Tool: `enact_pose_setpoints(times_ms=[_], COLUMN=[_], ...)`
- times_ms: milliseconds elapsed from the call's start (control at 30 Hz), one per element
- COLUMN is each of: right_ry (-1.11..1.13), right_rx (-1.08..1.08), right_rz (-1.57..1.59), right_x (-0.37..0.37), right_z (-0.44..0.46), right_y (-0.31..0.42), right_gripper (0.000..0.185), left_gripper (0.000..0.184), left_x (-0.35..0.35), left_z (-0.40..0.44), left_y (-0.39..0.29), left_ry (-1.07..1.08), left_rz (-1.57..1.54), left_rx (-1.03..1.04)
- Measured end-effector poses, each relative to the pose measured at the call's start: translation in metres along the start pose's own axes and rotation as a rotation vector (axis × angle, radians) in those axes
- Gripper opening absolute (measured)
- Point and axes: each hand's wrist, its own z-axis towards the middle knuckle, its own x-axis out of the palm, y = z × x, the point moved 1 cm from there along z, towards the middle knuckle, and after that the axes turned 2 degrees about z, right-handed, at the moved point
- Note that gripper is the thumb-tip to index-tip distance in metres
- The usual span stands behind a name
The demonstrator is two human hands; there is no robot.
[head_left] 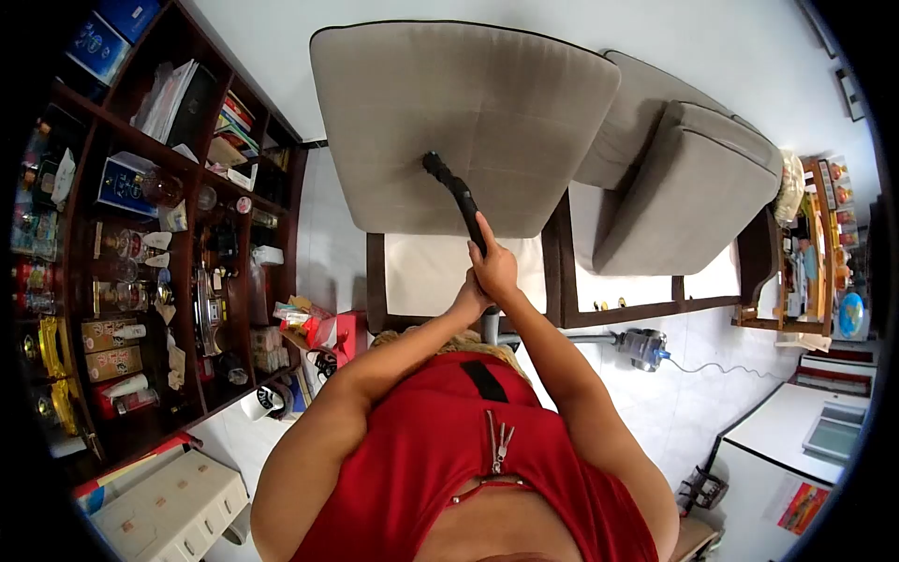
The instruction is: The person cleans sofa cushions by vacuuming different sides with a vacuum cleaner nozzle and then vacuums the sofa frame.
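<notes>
Both my hands are wrapped round the black handle of a vacuum cleaner wand (461, 195) at the middle of the view. My right hand (497, 269) sits higher, its index finger stretched along the handle. Just below, and touching it, my left hand (470, 302) is closed near the lower end; part of its grip is hidden. The wand's nozzle (432, 163) rests against a large grey sofa cushion (375, 103) that stands upright. Behind my right arm a grey hose (571, 337) runs to the vacuum cleaner body (643, 348) on the floor.
The dark sofa frame (556, 267) spans the middle, with another grey cushion (698, 192) leaning on its right part. On the left rises a dark wooden shelf (192, 201) full of bottles and boxes. A power cord (716, 367) crosses the white floor at right.
</notes>
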Motion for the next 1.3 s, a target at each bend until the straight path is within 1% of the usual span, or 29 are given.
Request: enact_pose_setpoints(times_ms=[33,67,167,267,300,333,367,433,467,533,633,667,733,767,833,867,933,967,1000,1033,1067,1167,1200,1300], right_ry=[-0.004,-0.006,-0.113,-0.225,-0.259,-0.272,-0.292,-0.331,-0.28,-0.181,-0.227,-0.254,-0.216,-0.191,-0.201,-0.2,-0.214,-0.167,-0.119,-0.071,-0.026,0.053,0.082,0.171], right_rx=[-0.001,-0.001,-0.142,-0.299,-0.333,-0.296,-0.308,-0.328,-0.292,-0.218,-0.251,-0.281,-0.244,-0.223,-0.254,-0.279,-0.327,-0.278,-0.227,-0.176,-0.141,-0.039,-0.018,0.055], right_rz=[0.015,0.029,0.116,0.142,0.176,0.187,0.17,0.135,0.105,0.046,0.019,0.03,0.04,0.045,-0.016,-0.034,-0.063,-0.065,-0.069,-0.072,-0.068,-0.087,-0.06,-0.059], right_x=[-0.004,-0.008,-0.033,-0.055,-0.061,-0.069,-0.075,-0.081,-0.08,-0.076,-0.055,-0.046,-0.043,-0.039,-0.028,-0.024,-0.014,-0.012,-0.011,-0.009,-0.002,0.019,0.023,0.024], right_z=[-0.005,-0.006,0.0,0.038,0.055,0.07,0.085,0.113,0.127,0.146,0.144,0.139,0.119,0.108,0.091,0.084,0.07,0.062,0.052,0.043,0.035,0.014,0.012,0.005], right_y=[0.002,0.005,0.038,0.076,0.089,0.105,0.121,0.145,0.151,0.157,0.141,0.131,0.123,0.119,0.107,0.098,0.08,0.072,0.065,0.057,0.044,0.012,0.003,-0.011], right_gripper=[0.068,0.067,0.065,0.068,0.066,0.06,0.06,0.059,0.06,0.061,0.063,0.064,0.064,0.065,0.069,0.071,0.077,0.076,0.074,0.073,0.073,0.072,0.07,0.068], left_gripper=[0.087,0.084,0.083,0.082,0.078,0.076,0.071,0.062,0.059,0.054,0.057,0.059,0.064,0.066,0.07,0.074,0.083,0.085,0.087,0.089,0.089,0.081,0.074,0.073], left_x=[-0.001,-0.002,-0.011,-0.031,-0.047,-0.059,-0.067,-0.093,-0.097,-0.101,-0.102,-0.1,-0.089,-0.084,-0.077,-0.076,-0.057,-0.052,-0.046,-0.042,-0.034,-0.018,-0.022,-0.019], left_z=[-0.002,-0.003,-0.004,0.02,0.027,0.037,0.055,0.05,0.059,0.073,0.074,0.071,0.055,0.049,0.044,0.044,0.044,0.043,0.038,0.029,0.017,0.003,-0.003,-0.013], left_y=[-0.003,-0.007,-0.036,-0.084,-0.116,-0.15,-0.16,-0.225,-0.227,-0.223,-0.208,-0.203,-0.193,-0.184,-0.155,-0.139,-0.091,-0.071,-0.057,-0.057,-0.056,-0.031,-0.055,-0.044], left_ry=[0.002,-0.003,-0.041,-0.17,-0.161,-0.254,-0.194,-0.175,-0.188,-0.211,-0.207,-0.195,-0.178,-0.156,-0.113,-0.125,-0.084,-0.08,-0.074,-0.066,-0.062,-0.032,0.053,0.104], left_rz=[0.011,0.161,0.007,-0.088,0.004,0.028,-0.199,-0.059,-0.123,-0.25,-0.223,-0.274,-0.382,-0.379,-0.367,-0.147,-0.5,-0.32,-0.22,-0.121,-0.227,-0.342,-0.301,-0.337], left_rx=[0.024,0.016,0.151,0.297,0.235,0.443,0.508,0.376,0.368,0.348,0.26,0.211,0.103,0.109,0.127,0.059,0.042,0.09,0.078,0.066,-0.038,-0.217,-0.359,-0.368])
